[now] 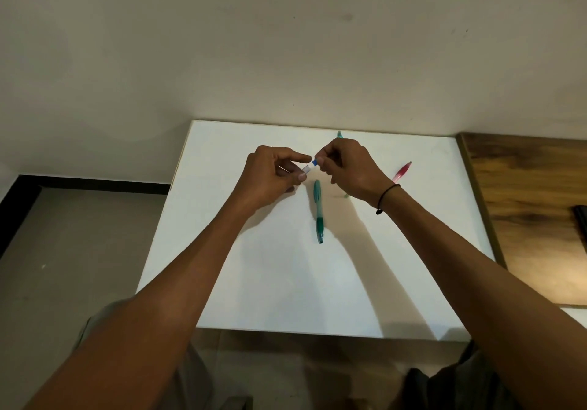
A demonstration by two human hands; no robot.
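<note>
Just above the white table (254, 282), both hands meet over its far half. The left hand (270, 174) has curled fingers, and its thumb and forefinger pinch the white end of a small piece (309, 165). The piece sits directly between the two hands, in the narrow gap where the fingertips almost touch. Its long axis goes from lower left to upper right, with the white end toward the left hand and the blue end toward the right one. The right hand (349, 168) is also curled and pinches the blue end with its fingertips. How much of the piece is hidden inside each hand, I cannot tell.

Under the hands, a green pen (318, 211) lies flat on the table, its long axis running far to near and its tip toward the near edge. A teal pen (339, 134) shows behind the right hand, mostly covered. A black band (388, 196) is around the right wrist. Further right, a pink pen (402, 171) lies tilted. A wood top (524, 203) is beside the table.
</note>
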